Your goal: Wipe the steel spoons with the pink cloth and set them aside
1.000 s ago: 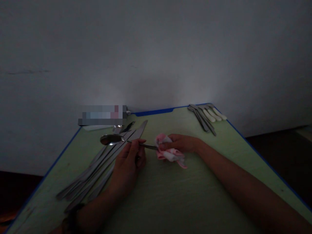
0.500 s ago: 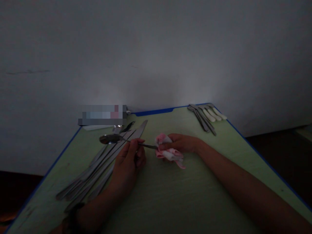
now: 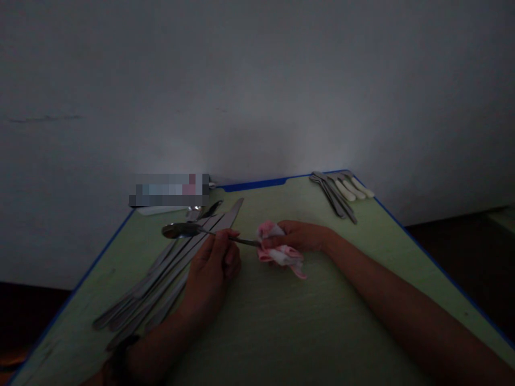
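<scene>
A metal spoon (image 3: pixel 181 230) is held level above the table, its bowl pointing left. My left hand (image 3: pixel 213 262) pinches the spoon's handle between thumb and fingers. At the handle's far end, my right hand (image 3: pixel 300 235) is closed on a crumpled pink-and-white cloth (image 3: pixel 284 254), which wraps the tip of the handle and hides it. Under and beside my left hand lie several metal knives and other cutlery (image 3: pixel 161 284), slanting across the table's left side.
The light green table (image 3: pixel 289 321) has a blue edge and stands against a grey wall (image 3: pixel 257 96). At its back right lie several metal pieces (image 3: pixel 333 198) and several white-handled pieces (image 3: pixel 350 187) of cutlery. A blurred-out object (image 3: pixel 169 190) sits at the back left.
The spoon has shifted very slightly to the left. Both hands keep their hold, and the cutlery on the table has not moved.
</scene>
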